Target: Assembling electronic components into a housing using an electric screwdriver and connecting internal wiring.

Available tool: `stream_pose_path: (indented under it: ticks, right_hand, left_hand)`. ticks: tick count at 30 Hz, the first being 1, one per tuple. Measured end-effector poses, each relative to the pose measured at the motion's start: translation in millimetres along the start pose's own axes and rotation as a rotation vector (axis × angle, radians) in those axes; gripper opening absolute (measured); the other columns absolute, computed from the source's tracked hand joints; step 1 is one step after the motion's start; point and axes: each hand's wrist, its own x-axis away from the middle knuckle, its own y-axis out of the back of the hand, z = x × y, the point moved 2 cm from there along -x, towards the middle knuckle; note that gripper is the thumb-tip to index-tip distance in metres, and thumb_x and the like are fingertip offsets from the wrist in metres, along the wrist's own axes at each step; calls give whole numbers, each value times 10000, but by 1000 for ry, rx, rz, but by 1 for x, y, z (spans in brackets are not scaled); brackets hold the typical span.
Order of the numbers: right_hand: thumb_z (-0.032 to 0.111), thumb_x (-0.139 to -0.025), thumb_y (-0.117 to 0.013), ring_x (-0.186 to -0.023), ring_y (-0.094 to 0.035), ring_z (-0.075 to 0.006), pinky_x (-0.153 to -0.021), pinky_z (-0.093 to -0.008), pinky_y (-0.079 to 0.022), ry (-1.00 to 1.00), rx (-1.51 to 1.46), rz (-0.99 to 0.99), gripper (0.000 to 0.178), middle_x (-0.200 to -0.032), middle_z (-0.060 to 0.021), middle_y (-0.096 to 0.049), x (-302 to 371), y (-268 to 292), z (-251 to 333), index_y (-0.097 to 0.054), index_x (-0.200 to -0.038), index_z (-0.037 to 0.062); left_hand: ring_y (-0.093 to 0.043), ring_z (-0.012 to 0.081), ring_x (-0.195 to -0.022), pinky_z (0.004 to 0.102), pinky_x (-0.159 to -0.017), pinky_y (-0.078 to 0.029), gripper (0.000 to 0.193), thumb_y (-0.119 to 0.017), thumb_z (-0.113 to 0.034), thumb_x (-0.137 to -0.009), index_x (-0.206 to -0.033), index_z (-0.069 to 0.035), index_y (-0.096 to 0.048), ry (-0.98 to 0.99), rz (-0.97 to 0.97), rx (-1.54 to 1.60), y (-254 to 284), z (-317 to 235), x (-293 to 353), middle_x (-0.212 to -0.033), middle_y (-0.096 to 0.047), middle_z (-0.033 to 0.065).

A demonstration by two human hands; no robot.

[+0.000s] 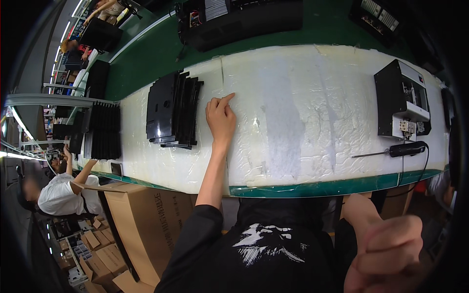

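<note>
My left hand (221, 118) is over the pale table covering, index finger pointing away from me and the other fingers loosely curled. Nothing shows in it. Just left of it stands a row of black plastic panels (161, 110), leaning against one another and apart from the hand. My right hand (386, 246) is raised off the table at the lower right, close to the camera, its fingers curled into a fist; I see nothing in it. Beyond it on the table lie a black corded electric screwdriver (408, 149) and a black-and-white metal device housing (400, 100) with exposed terminals.
A second row of black panels (105, 129) stands at the table's left end. An open cardboard box (146, 229) sits below the near green edge (312, 190). Black equipment (239, 24) rests on the green surface beyond. A person in white (66, 195) works at left.
</note>
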Motion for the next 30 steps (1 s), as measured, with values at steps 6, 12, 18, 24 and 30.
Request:
stream_pose_path:
  ticks: [6, 12, 18, 24, 30]
  right_hand:
    - [69, -738, -661, -691, -474, -203, -587, -341, -494, -144, 2, 145, 351, -816, -150, -513, -2, 7, -7, -434, -1004, 37]
    - [107, -773, -644, -692, -490, -209, -626, -353, -514, -200, -208, 252, 326, -817, -147, -519, 12, 19, -14, -437, -1014, 35]
    - [35, -761, -635, -484, -518, -149, -411, -252, -380, 647, 64, -754, 249, -691, -73, -575, 31, -32, -91, -491, -963, 46]
    - [108, -847, -624, -536, -345, -70, -496, -244, -264, -391, 138, -696, 299, -559, 24, -393, 28, -30, -243, -451, -616, 28]
    - [238, -902, -585, -531, -281, -74, -468, -286, -239, -575, 57, -697, 449, -513, 2, -311, 15, -53, -329, -403, -574, -9]
  left_hand:
    - [-495, 232, -735, 328, -700, -418, 340, -500, 71, -768, -965, -113, -705, 5, -5, 4, 0, -2, 0, -739, -506, 77]
    - [-498, 230, -732, 326, -693, -419, 339, -500, 72, -766, -964, -112, -706, 4, -18, 11, -3, -3, 0, -738, -506, 79]
    - [-503, 245, -736, 332, -690, -421, 334, -501, 68, -766, -964, -111, -702, 10, -16, -49, 15, 10, 4, -743, -508, 88]
    - [-506, 249, -726, 336, -679, -421, 333, -494, 67, -774, -966, -112, -699, -10, -25, 9, 2, -4, -5, -734, -516, 92]
    - [-510, 239, -707, 326, -663, -421, 325, -506, 68, -765, -937, -112, -716, 21, -22, 50, -4, -5, -5, -714, -518, 88]
